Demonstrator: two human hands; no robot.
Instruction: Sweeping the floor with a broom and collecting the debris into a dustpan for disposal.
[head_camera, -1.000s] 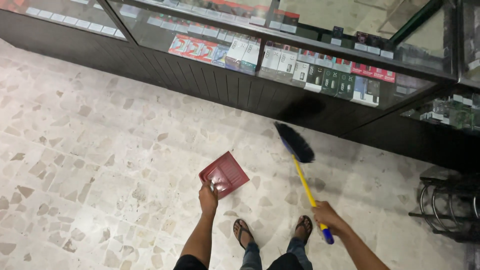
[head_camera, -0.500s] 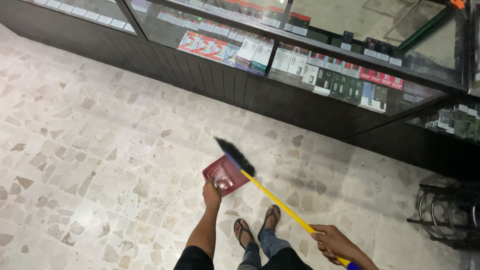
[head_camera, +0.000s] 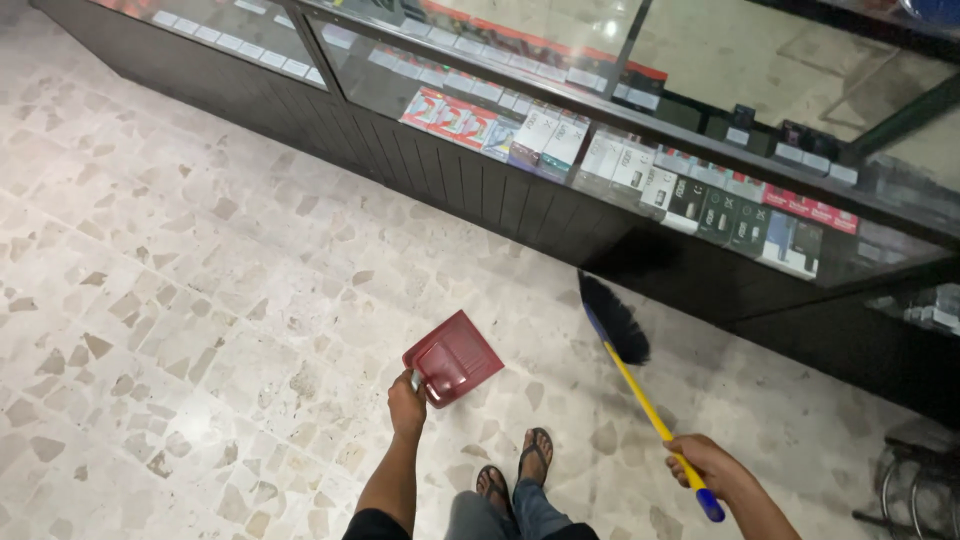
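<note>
Below, hands (head_camera: 407, 405) gripping dustpan (head_camera: 452, 358), broom (head_camera: 640, 385)

Left hand (head_camera: 406, 403) grips red dustpan (head_camera: 452, 356) on speckled floor (head_camera: 180, 300); right hand (head_camera: 700, 462) grips yellow broom handle (head_camera: 645, 405), black bristles (head_camera: 612, 317) near glass counter (head_camera: 560, 190).

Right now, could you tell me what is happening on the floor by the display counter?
A person is sweeping the speckled stone floor. The left hand holds a red dustpan by its handle, its mouth tilted down toward the floor. The right hand grips the yellow handle of a broom, whose black bristles sit to the right of the dustpan, apart from it, near the base of the glass display counter. The person's sandalled feet are just behind.
</note>
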